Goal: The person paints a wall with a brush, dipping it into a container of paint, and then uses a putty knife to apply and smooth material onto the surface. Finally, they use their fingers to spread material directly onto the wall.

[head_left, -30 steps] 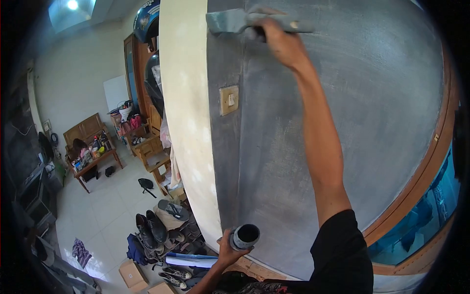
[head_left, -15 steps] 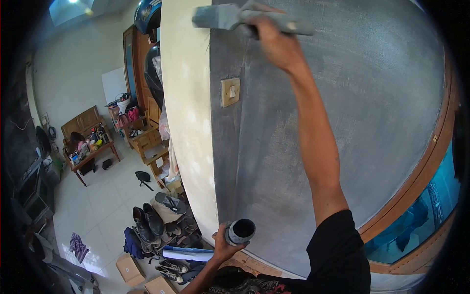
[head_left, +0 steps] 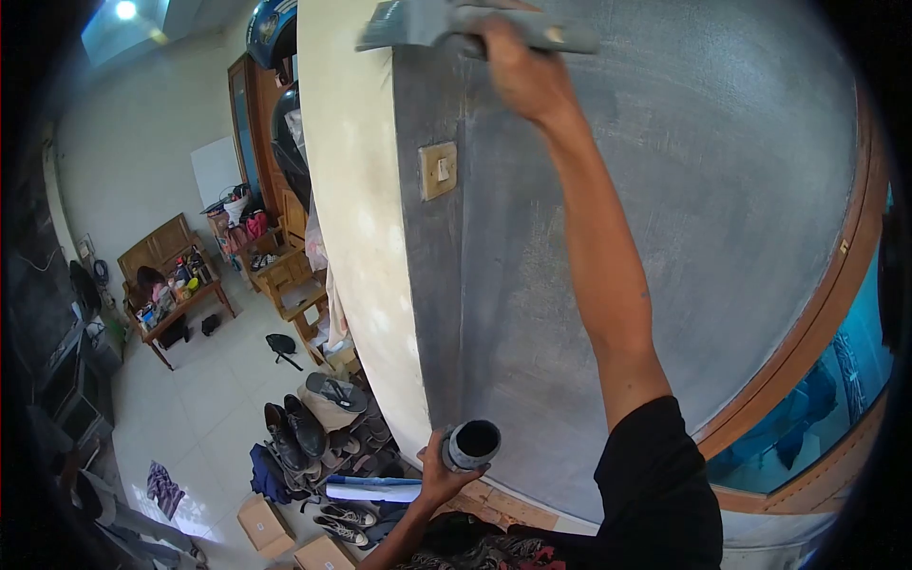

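Observation:
My right hand (head_left: 522, 71) is raised high and closed around the handle of a wide paintbrush (head_left: 418, 24). The bristles are grey with paint, blurred, and lie across the edge where the cream wall (head_left: 351, 190) meets the dark grey painted wall (head_left: 617, 237). Low down, my left hand (head_left: 445, 480) is wrapped around a small round cup (head_left: 458, 460), its mouth facing me and its inside dark. A yellowed light switch (head_left: 438, 171) sits on the grey strip below the brush.
Shoes (head_left: 294, 432), sandals and cardboard boxes (head_left: 264, 525) crowd the floor at lower left. A wood-framed window (head_left: 788, 361) curves along the right. Further back stand a wooden bench (head_left: 161, 242), a cluttered low table (head_left: 190, 301) and a wooden chair (head_left: 285, 275).
The brush has shifted slightly left in view and its bristles look more splayed, slanting down to the left. The whole scene has moved a little as my head turned. My left hand keeps the cup.

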{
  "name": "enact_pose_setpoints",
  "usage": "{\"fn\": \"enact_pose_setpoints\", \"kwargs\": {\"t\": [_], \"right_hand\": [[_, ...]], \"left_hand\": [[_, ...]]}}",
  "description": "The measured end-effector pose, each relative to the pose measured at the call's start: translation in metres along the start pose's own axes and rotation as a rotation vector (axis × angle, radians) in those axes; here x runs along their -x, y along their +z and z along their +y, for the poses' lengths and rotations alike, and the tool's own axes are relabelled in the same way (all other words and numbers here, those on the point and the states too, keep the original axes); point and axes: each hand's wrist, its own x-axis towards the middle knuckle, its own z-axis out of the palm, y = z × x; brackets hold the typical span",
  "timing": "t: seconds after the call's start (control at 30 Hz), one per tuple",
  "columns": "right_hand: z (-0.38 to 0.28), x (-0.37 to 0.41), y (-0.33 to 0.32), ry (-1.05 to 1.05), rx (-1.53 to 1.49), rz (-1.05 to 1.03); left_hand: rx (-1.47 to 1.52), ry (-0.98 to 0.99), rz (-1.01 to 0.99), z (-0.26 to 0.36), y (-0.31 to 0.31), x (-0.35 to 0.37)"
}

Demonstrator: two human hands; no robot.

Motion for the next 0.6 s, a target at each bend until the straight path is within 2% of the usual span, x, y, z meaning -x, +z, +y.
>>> {"fn": "enact_pose_setpoints", "kwargs": {"t": [0.03, 0.1, 0.13, 0.2, 0.27, 0.33, 0.4, 0.43, 0.5, 0.53, 0.6], "right_hand": [[0.006, 0.004, -0.01, 0.002, 0.006, 0.001], [0.021, 0.012, -0.022, -0.002, 0.103, 0.224], [0.025, 0.015, -0.025, -0.003, 0.103, 0.223], [0.026, 0.018, -0.025, 0.243, 0.299, 0.32], [0.057, 0.01, -0.007, 0.259, 0.273, 0.262], [0.057, 0.003, 0.012, 0.275, 0.253, 0.209], [0.022, 0.006, 0.025, 0.176, 0.206, 0.008], [0.007, 0.009, 0.021, 0.179, 0.207, 0.011], [-0.014, 0.014, 0.006, 0.143, -0.005, -0.216], [-0.005, 0.018, 0.001, 0.15, -0.006, -0.217], [0.014, 0.026, -0.006, -0.209, 0.214, 0.156]], "left_hand": [[0.013, 0.004, 0.006, -0.002, -0.001, 0.0], [0.031, 0.011, 0.011, -0.01, -0.001, 0.0], [0.014, 0.024, 0.024, -0.019, -0.002, 0.001], [-0.003, 0.039, 0.044, -0.022, -0.004, 0.0], [-0.009, 0.054, 0.058, -0.022, -0.005, -0.001], [0.002, 0.052, 0.053, -0.028, -0.001, -0.003], [0.007, 0.044, 0.046, -0.027, -0.001, -0.004], [-0.033, 0.061, 0.042, -0.021, -0.001, -0.004], [-0.072, 0.076, 0.035, -0.017, -0.001, -0.007], [-0.037, 0.05, 0.017, -0.016, -0.001, -0.007], [0.001, 0.018, -0.001, -0.019, -0.001, -0.004]]}}
